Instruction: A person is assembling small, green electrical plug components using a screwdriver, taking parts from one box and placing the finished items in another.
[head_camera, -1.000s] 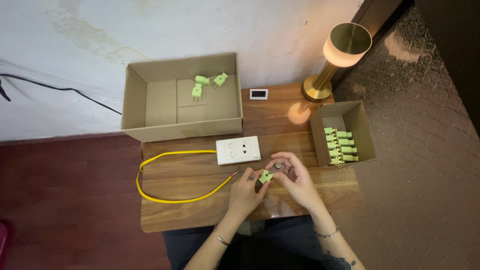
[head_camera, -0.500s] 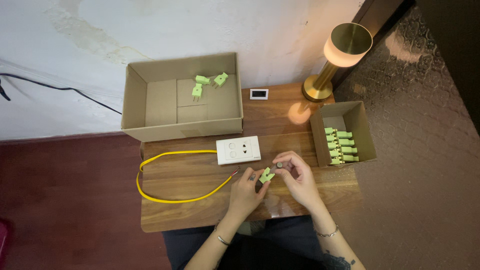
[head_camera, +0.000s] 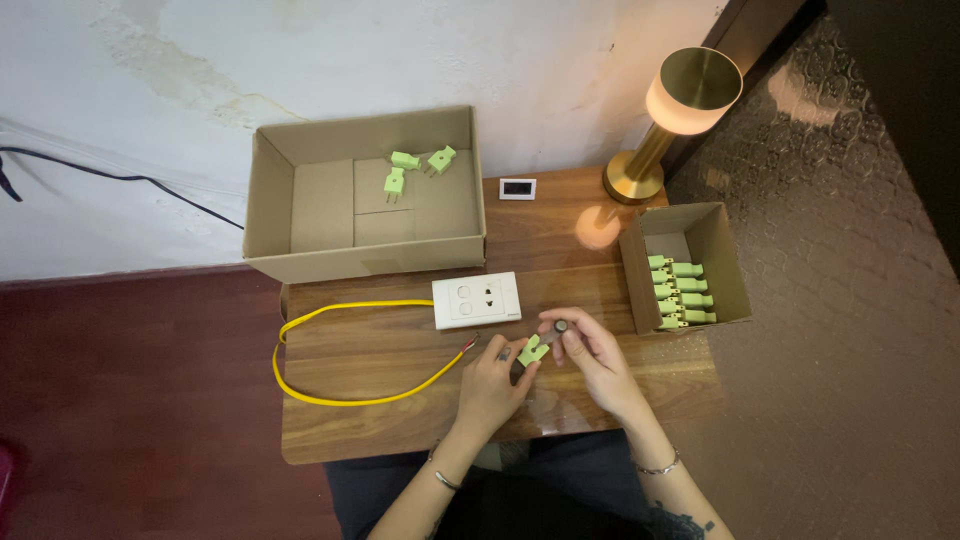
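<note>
My left hand (head_camera: 492, 385) holds a small green plug (head_camera: 532, 350) just above the wooden table (head_camera: 400, 420). My right hand (head_camera: 590, 355) is beside it, its fingers closed on a thin dark-tipped tool (head_camera: 558, 329) that points at the plug. A white socket plate (head_camera: 477, 300) lies just beyond the hands, with a yellow cable (head_camera: 330, 340) looping out to the left; the cable's bare end lies near my left hand.
A large open cardboard box (head_camera: 300, 210) at the back holds three green plugs (head_camera: 412, 168). A small box (head_camera: 728, 265) at the right holds several green plugs (head_camera: 680, 292). A brass lamp (head_camera: 670, 110) and a small white device (head_camera: 517, 188) stand behind.
My right hand has drawn a little closer to the plug with the tool. The left hand has hardly moved.
</note>
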